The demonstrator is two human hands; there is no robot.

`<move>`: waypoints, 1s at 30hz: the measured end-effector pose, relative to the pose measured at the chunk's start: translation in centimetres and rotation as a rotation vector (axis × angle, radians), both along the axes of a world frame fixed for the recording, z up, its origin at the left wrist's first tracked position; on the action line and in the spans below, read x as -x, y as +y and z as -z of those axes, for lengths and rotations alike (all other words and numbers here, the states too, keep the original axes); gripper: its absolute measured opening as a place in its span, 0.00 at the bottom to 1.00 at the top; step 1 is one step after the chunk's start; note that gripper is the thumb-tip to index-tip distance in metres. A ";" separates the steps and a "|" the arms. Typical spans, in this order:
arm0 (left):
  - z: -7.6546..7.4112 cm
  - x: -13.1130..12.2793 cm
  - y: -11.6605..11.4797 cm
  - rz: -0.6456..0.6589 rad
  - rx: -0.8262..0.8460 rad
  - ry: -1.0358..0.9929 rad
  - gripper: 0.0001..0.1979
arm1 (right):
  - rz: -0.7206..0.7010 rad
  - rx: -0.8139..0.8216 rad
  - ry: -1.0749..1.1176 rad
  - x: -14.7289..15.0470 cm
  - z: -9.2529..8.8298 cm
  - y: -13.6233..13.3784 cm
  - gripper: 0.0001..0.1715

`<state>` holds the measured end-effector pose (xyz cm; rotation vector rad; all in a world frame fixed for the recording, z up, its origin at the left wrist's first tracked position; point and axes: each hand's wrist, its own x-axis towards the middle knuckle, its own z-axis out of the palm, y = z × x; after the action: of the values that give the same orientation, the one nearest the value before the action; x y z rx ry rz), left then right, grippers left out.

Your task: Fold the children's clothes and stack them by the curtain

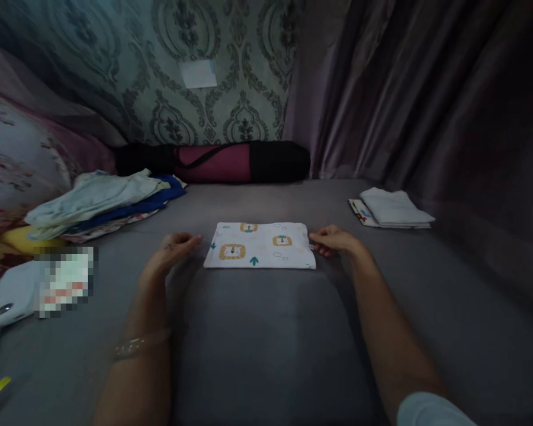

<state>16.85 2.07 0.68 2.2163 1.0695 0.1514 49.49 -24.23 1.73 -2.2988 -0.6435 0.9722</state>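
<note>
A folded white cloth [266, 251] printed with orange lion faces and green leaves lies flat on the grey sheet [249, 343]. At its right edge, my right hand [332, 239] pinches a small tag or bit of the edge between thumb and fingers. My left hand [175, 248] is a little to the left of the cloth, apart from it, with its fingers drawn together; whether anything is between them is too small to tell.
Loose clothes [98, 198] are piled at the left, near a floral pillow [18, 154] and a white device [11, 296]. Folded cloths [395, 208] lie at the right. A maroon and black bag [222, 163] rests along the wall.
</note>
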 end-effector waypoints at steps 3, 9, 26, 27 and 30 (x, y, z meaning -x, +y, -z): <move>-0.4 -2.4 -1.6 -0.037 -0.138 -0.156 0.17 | 0.073 -0.019 -0.110 -0.2 1.7 1.5 0.17; 1.3 -9.4 -6.0 0.259 -0.144 -0.237 0.17 | -0.048 0.041 -0.385 0.3 3.2 2.5 0.24; 5.6 -14.2 -8.9 0.306 -0.592 -0.002 0.26 | 0.099 -0.085 -0.322 1.1 3.2 3.5 0.11; 5.6 -14.2 -9.0 0.305 -0.586 0.011 0.27 | 0.129 -0.112 -0.275 1.2 3.2 3.5 0.11; 5.6 -14.1 -9.1 0.296 -0.600 -0.003 0.27 | 0.176 -0.161 -0.160 1.3 3.1 3.5 0.14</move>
<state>30.93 -7.04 -4.89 2.8784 0.7376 0.3859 48.16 -20.70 -1.32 -2.2600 -0.5519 0.6363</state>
